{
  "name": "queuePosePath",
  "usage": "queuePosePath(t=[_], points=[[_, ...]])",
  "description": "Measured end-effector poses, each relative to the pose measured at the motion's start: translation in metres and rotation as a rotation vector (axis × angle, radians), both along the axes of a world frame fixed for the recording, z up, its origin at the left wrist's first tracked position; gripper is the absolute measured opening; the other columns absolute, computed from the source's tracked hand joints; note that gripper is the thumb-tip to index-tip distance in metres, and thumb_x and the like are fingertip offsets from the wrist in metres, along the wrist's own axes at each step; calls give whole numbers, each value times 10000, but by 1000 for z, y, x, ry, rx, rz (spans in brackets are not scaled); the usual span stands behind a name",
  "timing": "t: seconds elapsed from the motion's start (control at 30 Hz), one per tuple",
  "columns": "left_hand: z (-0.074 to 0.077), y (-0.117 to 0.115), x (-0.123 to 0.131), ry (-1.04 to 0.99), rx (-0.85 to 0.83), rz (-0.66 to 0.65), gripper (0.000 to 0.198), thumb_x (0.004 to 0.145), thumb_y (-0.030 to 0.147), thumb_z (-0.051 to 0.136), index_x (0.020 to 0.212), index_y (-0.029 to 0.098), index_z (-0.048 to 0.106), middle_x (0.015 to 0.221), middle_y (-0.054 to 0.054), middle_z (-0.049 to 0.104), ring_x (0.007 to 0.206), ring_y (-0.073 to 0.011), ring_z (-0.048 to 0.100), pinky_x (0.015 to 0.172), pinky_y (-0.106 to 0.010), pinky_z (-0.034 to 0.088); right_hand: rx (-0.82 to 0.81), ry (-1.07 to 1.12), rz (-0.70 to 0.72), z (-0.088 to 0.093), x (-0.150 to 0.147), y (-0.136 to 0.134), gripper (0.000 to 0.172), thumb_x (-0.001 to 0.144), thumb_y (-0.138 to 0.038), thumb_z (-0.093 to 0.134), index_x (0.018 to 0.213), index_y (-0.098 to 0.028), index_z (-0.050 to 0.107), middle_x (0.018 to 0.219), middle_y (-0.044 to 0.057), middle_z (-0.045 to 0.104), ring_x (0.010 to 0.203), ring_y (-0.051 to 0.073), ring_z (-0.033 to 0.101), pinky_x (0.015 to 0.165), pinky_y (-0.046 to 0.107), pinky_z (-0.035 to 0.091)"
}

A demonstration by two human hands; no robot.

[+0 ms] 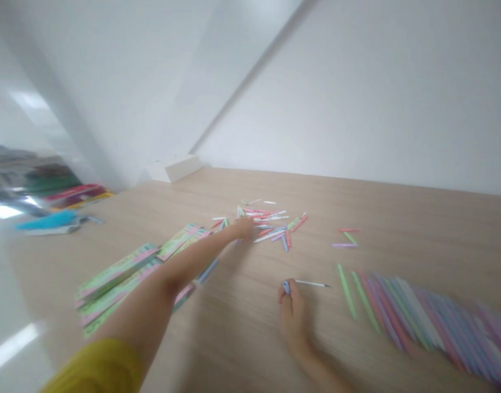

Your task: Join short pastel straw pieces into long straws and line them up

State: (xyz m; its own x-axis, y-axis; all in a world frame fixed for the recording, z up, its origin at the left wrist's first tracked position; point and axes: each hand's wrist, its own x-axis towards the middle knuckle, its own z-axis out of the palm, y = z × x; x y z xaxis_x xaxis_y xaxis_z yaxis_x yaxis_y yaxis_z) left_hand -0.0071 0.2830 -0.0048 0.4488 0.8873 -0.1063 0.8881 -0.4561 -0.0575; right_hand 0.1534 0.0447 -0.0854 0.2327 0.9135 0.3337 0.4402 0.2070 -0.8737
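My left hand [244,226] reaches far forward into a loose pile of short pastel and white pen parts [270,218]. Its fingers are blurred among the pieces, so their grip does not show. Closer to me, my right hand [293,311] is closed just above the table, with the end of a pale blue pen barrel [286,287] showing between thumb and fingers. A thin white pen refill [311,283] with a dark tip points right from beside these fingers; whether it is gripped or lies on the table, I cannot tell.
A long row of pastel pens [422,311] lies at the right. Several pieces form a Z shape [347,238] behind it. Green and pink printed boxes [119,278] sit at the left under my forearm. A white block [177,168] stands by the wall, and a blue item [48,221] lies far left.
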Motion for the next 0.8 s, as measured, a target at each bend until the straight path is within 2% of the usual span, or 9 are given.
queuePosePath(t=[0.1,0.23,0.3,0.4,0.5,0.57,0.63,0.73,0.8], points=[[11,-27,-17,-44,79,43,440,735,128,624,1158,80,513,1132,-196,628,1090,-289,590,900,-370,455,-50,-70,-55,3,5,4,176,812,-205,347,731,-208,502,612,3,535,587,162,501,561,256,298],[16,-90,-40,-178,178,98,303,838,72,414,1111,147,521,978,-119,675,927,-223,649,779,-300,461,-65,-160,-14,10,8,8,173,758,-141,385,742,-197,547,699,25,598,678,169,528,609,254,311],[9,-131,-47,-280,231,138,262,860,95,368,1034,182,544,868,-77,680,821,-216,657,713,-293,448,-69,-194,38,13,7,8,194,735,-115,383,732,-197,559,691,20,599,677,163,525,615,251,307],[-10,-191,-51,-403,251,168,225,843,124,377,981,197,539,759,-37,658,709,-200,639,647,-281,421,-81,-195,130,16,5,8,180,713,-110,380,684,-199,534,643,7,568,653,154,510,606,243,303],[-34,-231,-48,-500,274,112,198,799,108,377,909,183,523,702,-28,631,647,-174,607,624,-267,411,-53,-175,249,17,4,7,151,705,-119,372,639,-201,481,611,-1,524,642,151,496,605,238,307],[-46,-242,-44,-485,304,25,164,777,112,381,839,181,517,688,-39,615,626,-173,585,616,-270,411,-26,-195,334,16,5,8,148,689,-111,364,622,-201,461,609,1,512,647,151,493,617,239,311],[-53,-242,-41,-420,333,-50,124,755,132,405,788,183,512,695,-54,608,624,-183,574,606,-281,411,-6,-261,421,17,7,8,155,681,-99,361,611,-199,457,611,5,513,653,152,491,633,244,313],[-54,-236,-40,-327,336,-54,87,728,152,443,765,185,514,699,-63,603,632,-201,577,596,-292,409,9,-421,510,19,9,8,188,704,-82,362,617,-195,484,627,9,542,669,153,497,666,256,309],[-52,-234,-40,-291,312,-18,89,725,149,454,770,184,522,709,-63,608,647,-205,585,602,-292,411,1,-543,504,22,9,7,212,720,-71,365,634,-195,514,649,11,572,694,154,512,689,264,301]])
